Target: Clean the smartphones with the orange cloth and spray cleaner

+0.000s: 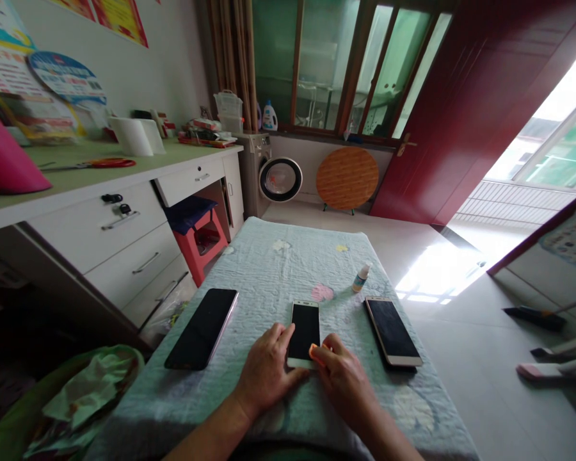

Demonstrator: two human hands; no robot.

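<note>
A white-framed smartphone point(304, 330) with a dark screen lies flat on the cloth-covered table in front of me. My left hand point(266, 362) grips it at the lower left, fingers along its left edge and thumb by its bottom edge. In the fingers of my right hand point(340, 368) is a small orange cloth or pad point(313, 351), pressed on the lower right of the screen; most of it is hidden. To the left lies a larger black phone point(202, 330), to the right a gold-framed phone point(392, 331). Behind that one stands a small spray bottle point(361, 279).
A pale blue patterned cloth point(264, 262) covers the table. Left are a desk point(173, 168) with scissors point(110, 163) and paper rolls point(133, 136), a red stool point(201, 240) and a waste bin point(139, 365). A washing machine point(254, 173) with its door open stands beyond.
</note>
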